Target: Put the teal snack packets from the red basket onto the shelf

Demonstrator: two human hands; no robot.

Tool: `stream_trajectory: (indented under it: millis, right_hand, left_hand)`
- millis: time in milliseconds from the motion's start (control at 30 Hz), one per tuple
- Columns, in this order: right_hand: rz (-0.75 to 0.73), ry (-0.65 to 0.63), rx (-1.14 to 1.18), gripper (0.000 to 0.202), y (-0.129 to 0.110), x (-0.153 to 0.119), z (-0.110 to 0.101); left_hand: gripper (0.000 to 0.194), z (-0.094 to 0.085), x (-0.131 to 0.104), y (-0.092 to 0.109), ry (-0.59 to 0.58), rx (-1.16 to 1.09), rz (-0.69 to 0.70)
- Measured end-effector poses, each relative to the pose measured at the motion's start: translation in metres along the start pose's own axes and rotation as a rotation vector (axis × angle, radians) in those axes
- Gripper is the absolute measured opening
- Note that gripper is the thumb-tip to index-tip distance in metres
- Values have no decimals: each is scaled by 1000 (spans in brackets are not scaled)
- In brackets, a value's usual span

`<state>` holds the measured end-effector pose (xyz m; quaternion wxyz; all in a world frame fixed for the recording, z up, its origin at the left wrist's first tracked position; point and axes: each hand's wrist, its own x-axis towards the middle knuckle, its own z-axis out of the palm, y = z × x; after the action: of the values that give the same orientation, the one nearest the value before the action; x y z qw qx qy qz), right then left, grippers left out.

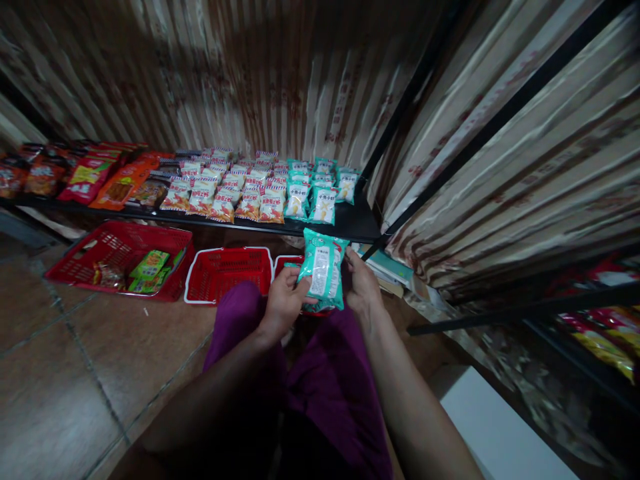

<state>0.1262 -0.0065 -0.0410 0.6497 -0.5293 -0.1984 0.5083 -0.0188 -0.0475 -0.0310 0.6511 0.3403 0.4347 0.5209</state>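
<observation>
Item: teal snack packet [323, 270], one, held upright above the knees, before a third basket [277, 268] partly hidden behind it; left hand [286, 300], grasping its lower left edge, thumb on the front; right hand [362, 283], at its right edge, fingers partly hidden, grip cannot be told. Clock centred on the packet: twelve o'clock, matching teal packets [323, 205] on a black shelf [354, 221]; ten o'clock, white-and-orange packets [203, 197], in rows; nine o'clock, red basket [227, 269], then larger red basket [135, 233] containing green packets [150, 265]; four o'clock, white box [500, 427].
</observation>
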Motion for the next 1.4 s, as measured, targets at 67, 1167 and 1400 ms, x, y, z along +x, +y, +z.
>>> stream_trajectory:
  millis: [67,1167,1400]
  right_hand:
    - [89,-32,-55,37,-2,-11,-1]
    - [-125,-70,-289,46,-9,-31,2]
    - [-146,2,-319,40,3,-17,-1]
  left_hand:
    - [43,-3,5,3,24,-29,-9]
    - [65,-15,1,-10,-102,-83,-77]
    - [68,-16,0,-15,-94,-107,-68]
